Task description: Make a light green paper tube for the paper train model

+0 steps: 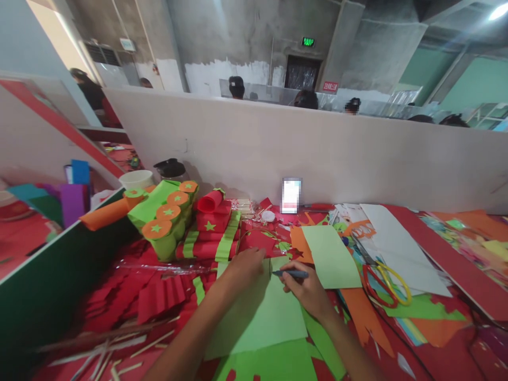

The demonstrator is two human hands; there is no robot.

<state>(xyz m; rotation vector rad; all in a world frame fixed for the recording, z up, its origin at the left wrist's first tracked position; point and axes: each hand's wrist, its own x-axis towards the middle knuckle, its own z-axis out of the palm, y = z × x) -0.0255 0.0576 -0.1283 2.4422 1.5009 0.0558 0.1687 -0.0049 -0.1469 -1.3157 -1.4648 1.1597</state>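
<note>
Bright green paper (270,365) lies closest to the lens, against the near edge of a pale green rectangular paper sheet (273,320); places below run from that sheet. Left hand (246,266) at its far left part, fingers bent; tips hidden, so cannot tell whether they pinch anything. Right hand (307,289) grips a slim blue-grey pen (296,274), tip pointing left over the sheet's far part.

Risks, as judged: sheet could skid or swivel if left-hand pressure slackens, since loose paper seems to lie under it; a pen stroke would then wander. Uneven layers might make the tip jump. Left forearm swinging wide could scatter the accordion-folded red paper strips (162,299) to the left.

Surface: red tabletop (446,346), crowded. Far left of the sheet, green paper cylinders with orange star-marked tops (161,238) beside red paper rolls banded in green (210,248). Right, a second pale green sheet (333,259), then metal scissors with red and yellow handles (375,263). Beyond, a lit, pixelated screen (291,196) before a pale partition (337,148).

Room: bare grey concrete wall (246,32), green lit sign (308,42); several people's heads (237,87) above the partition.
</note>
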